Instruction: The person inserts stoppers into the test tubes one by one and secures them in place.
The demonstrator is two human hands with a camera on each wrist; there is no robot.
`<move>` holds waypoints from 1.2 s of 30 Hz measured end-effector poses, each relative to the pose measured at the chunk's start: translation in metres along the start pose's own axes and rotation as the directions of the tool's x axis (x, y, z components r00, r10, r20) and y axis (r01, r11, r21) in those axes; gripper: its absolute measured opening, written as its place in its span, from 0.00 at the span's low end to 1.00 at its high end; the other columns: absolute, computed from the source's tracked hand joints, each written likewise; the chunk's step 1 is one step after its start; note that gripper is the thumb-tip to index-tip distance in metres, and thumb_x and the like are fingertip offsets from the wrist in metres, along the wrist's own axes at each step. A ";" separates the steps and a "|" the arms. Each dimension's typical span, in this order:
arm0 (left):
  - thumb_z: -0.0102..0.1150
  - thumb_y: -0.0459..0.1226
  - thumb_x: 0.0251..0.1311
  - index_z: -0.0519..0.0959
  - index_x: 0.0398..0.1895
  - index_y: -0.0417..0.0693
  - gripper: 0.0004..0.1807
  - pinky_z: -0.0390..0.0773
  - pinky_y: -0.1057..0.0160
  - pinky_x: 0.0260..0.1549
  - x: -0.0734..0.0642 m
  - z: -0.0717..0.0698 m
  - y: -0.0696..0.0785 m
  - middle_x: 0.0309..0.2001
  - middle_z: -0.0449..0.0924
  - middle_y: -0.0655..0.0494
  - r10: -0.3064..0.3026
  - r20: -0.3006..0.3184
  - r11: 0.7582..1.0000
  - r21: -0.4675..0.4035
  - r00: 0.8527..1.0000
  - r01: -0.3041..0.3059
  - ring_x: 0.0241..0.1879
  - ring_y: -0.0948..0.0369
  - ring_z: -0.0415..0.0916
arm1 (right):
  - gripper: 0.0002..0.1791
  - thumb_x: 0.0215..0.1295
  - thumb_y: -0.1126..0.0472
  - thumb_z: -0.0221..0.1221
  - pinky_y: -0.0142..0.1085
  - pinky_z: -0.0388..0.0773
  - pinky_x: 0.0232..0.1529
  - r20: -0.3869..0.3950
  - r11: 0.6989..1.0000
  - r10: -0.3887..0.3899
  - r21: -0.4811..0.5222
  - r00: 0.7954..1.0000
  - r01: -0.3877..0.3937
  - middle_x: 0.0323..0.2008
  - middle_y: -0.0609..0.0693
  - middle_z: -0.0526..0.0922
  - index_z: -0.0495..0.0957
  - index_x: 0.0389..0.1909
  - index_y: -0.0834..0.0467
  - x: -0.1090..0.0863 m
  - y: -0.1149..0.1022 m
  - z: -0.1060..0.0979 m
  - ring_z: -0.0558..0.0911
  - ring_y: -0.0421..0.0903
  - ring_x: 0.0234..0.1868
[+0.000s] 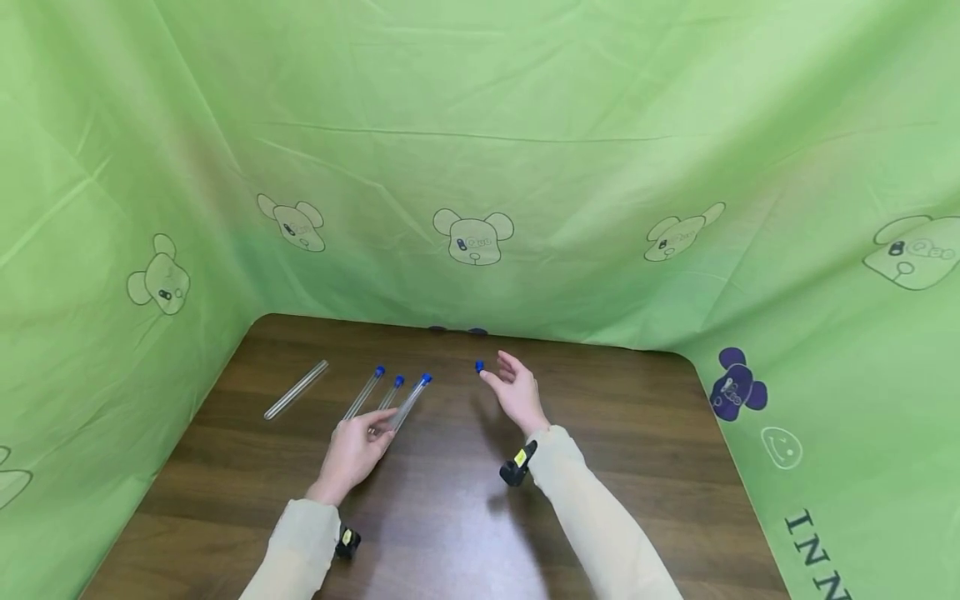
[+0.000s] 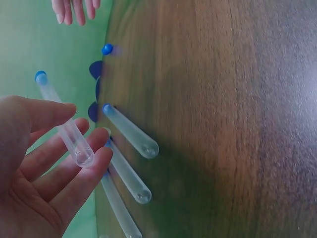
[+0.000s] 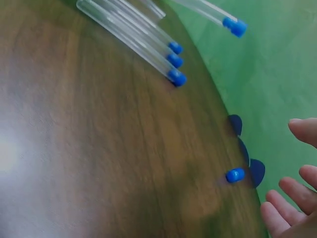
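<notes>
My left hand (image 1: 352, 452) pinches a clear test tube (image 2: 74, 136) with a blue cap on its far end, raised above the table. Below it, capped tubes (image 2: 130, 130) lie side by side on the wood, their blue ends pointing to the back. A loose blue cap (image 3: 235, 175) rests on the table near the back edge. Just right of that cap hovers my right hand (image 1: 519, 395), its fingers apart and relaxed, holding nothing. Farther left lies a tube (image 1: 297, 389) on which no blue cap shows.
The brown wooden table (image 1: 600, 433) has rounded back corners. Green cloth (image 1: 472, 100) printed with bear heads hangs close behind it and along both sides. Each wrist wears a small black camera (image 1: 516, 468).
</notes>
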State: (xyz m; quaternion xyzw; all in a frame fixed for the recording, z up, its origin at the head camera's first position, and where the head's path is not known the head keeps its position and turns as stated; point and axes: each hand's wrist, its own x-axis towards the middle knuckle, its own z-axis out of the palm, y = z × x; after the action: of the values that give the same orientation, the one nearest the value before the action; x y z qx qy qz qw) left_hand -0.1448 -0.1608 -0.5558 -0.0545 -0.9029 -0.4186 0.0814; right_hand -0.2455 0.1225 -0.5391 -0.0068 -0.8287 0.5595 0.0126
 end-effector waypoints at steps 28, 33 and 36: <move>0.68 0.30 0.61 0.86 0.54 0.46 0.17 0.80 0.51 0.31 -0.001 -0.035 -0.043 0.34 0.88 0.55 -0.133 -0.096 0.985 0.095 0.986 0.142 0.32 0.57 0.86 | 0.38 0.64 0.55 0.69 0.51 0.68 0.65 0.233 0.792 0.002 -0.593 0.973 0.141 0.64 0.67 0.71 0.68 0.71 0.66 0.037 0.018 0.017 0.73 0.63 0.64; 0.66 0.30 0.61 0.86 0.53 0.43 0.16 0.80 0.48 0.33 0.004 -0.040 -0.051 0.34 0.89 0.54 -0.144 -0.112 0.980 0.125 0.983 0.158 0.34 0.55 0.86 | 0.40 0.64 0.55 0.69 0.51 0.70 0.63 0.262 0.773 0.014 -0.615 0.965 0.156 0.63 0.67 0.70 0.67 0.72 0.66 0.040 0.019 0.021 0.74 0.65 0.62; 0.65 0.29 0.60 0.86 0.52 0.42 0.16 0.79 0.46 0.34 0.008 -0.042 -0.056 0.35 0.88 0.52 -0.139 -0.119 0.978 0.139 0.983 0.155 0.34 0.53 0.85 | 0.41 0.63 0.55 0.70 0.51 0.70 0.62 0.276 0.763 0.020 -0.625 0.961 0.164 0.63 0.67 0.69 0.66 0.73 0.66 0.040 0.016 0.021 0.75 0.66 0.61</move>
State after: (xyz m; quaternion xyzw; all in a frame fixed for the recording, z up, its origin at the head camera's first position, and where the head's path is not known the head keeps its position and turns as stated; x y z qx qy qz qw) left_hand -0.1580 -0.2285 -0.5694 0.0414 -0.9272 -0.3578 0.1031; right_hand -0.2866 0.1095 -0.5612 0.0968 -0.9634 0.2369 -0.0802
